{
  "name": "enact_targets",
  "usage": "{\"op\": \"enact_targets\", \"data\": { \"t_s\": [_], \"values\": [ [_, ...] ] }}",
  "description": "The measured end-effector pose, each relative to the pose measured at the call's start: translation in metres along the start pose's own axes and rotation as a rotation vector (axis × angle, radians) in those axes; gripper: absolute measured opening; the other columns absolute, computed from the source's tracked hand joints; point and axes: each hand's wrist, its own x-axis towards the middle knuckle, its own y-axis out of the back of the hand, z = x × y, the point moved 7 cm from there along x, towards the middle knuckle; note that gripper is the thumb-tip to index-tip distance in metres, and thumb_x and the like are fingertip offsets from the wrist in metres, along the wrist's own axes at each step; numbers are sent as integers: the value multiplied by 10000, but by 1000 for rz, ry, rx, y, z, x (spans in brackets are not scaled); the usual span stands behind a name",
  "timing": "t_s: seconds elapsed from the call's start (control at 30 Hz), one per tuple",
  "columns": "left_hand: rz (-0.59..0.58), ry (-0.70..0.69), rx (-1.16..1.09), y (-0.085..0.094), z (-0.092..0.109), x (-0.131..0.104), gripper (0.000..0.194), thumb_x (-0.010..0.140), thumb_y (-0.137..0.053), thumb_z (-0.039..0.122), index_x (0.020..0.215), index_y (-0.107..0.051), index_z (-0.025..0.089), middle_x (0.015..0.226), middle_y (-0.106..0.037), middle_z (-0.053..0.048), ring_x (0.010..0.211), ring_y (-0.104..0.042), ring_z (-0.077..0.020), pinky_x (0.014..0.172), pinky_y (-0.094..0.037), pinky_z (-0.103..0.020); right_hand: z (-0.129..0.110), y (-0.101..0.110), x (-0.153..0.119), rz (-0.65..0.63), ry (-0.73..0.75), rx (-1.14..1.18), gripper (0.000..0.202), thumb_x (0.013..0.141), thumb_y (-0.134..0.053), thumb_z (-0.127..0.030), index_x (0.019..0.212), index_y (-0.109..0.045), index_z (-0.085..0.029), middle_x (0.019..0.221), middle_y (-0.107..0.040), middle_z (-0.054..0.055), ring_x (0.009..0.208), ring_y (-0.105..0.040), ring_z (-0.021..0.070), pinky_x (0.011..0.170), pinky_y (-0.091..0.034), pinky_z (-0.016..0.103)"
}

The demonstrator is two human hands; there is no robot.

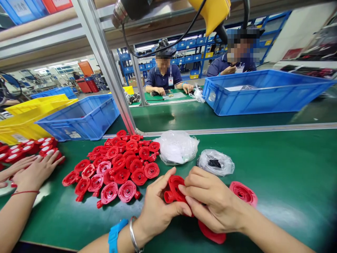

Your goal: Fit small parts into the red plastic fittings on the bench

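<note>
My left hand (160,203), with a blue wristband and a metal bangle, curls its thumb and fingers around a red plastic pump housing (172,188) with a short round spout. Against the same housing, my right hand (207,196) has its thumb and fingertips pinched together; anything small between them is hidden. Another red housing (213,234) lies partly beneath my right hand. Beyond that wrist rests one more red housing (242,193), hollow side up. Just past my hands sits a small clear bag (223,163) holding tiny black pieces.
A pile of red housings (126,161) covers the left-centre of the green table, beside a larger clear bag (179,147). Another person's hands (37,172) touch red parts at far left. Blue bins (79,119) and a metal post (105,66) stand behind. Two co-workers sit opposite.
</note>
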Motion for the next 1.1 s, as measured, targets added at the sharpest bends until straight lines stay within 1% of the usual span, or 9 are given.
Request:
{"op": "enact_targets", "data": {
  "t_s": [0.17, 0.27, 0.33, 0.4, 0.5, 0.57, 0.67, 0.83, 1.1],
  "values": [
    [10, 32, -12, 1, -1, 1, 880, 495, -939, 355, 1296, -618, 179, 948, -702, -35, 836, -631, -189, 872, -540, -301, 4, -5, 2, -33, -57, 33, 313, 924, -407, -114, 663, -573, -165, 669, -534, 49, 632, -427, 161, 594, -391, 334],
    [18, 84, -115, 0, 0, 4, 912, 505, -935, 381, 1315, -593, 140, 935, -715, -52, 810, -638, -178, 852, -543, -290, 15, 9, 2, 7, -93, 96, 256, 925, -441, -151, 822, -676, -159, 769, -595, 66, 710, -514, 174, 650, -445, 329],
    [27, 97, -194, -1, 2, 6, 950, 501, -932, 416, 1330, -576, 119, 921, -723, -67, 801, -644, -178, 819, -550, -279, 35, 30, -2, 73, -176, 76, 245, 932, -465, -191, 910, -708, -171, 855, -640, 72, 791, -579, 177, 714, -473, 309],
    [38, 99, -247, -2, 4, 8, 973, 479, -935, 443, 1323, -581, 112, 883, -726, -70, 770, -644, -175, 766, -557, -269, 70, 50, -13, 71, -412, -105, 260, 938, -467, -240, 887, -714, -180, 885, -669, 68, 811, -612, 172, 740, -470, 288],
    [58, 94, -293, -2, 3, 9, 950, 457, -936, 472, 1282, -620, 123, 848, -730, -65, 742, -641, -164, 734, -556, -258, 130, 62, -45, -238, -852, -482, 266, 897, -478, -242, 766, -703, -183, 818, -692, 67, 737, -627, 188, 656, -424, 291],
    [55, 90, -323, -2, 3, 10, 914, 467, -929, 486, 1260, -639, 136, 848, -733, -61, 751, -646, -160, 738, -550, -246, 155, 58, -64, -442, -973, -578, 233, 829, -514, -183, 677, -691, -183, 730, -689, 68, 681, -631, 202, 587, -367, 289],
    [20, 92, -355, -3, 2, 11, 878, 495, -915, 499, 1256, -645, 155, 806, -722, -36, 705, -641, -134, 740, -540, -234, 170, 45, -73, -527, -977, -563, 172, 765, -566, -152, 664, -700, -192, 718, -700, 69, 698, -653, 211, 561, -332, 272],
    [-18, 95, -377, -4, -1, 12, 866, 527, -896, 517, 1274, -631, 169, 786, -711, -26, 627, -621, -117, 731, -548, -260, 168, 30, -68, -576, -978, -581, 230, 800, -505, -128, 759, -725, -182, 861, -732, 111, 804, -683, 244, 604, -377, 274],
    [-38, 113, -392, -6, -2, 9, 808, 541, -906, 469, 1245, -642, 174, 847, -739, -50, 653, -664, -136, 713, -566, -258, 165, 32, -66, -590, -1001, -569, 209, 824, -495, -114, 757, -692, -138, 869, -725, 156, 790, -691, 273, 603, -396, 294]
  ]
}}
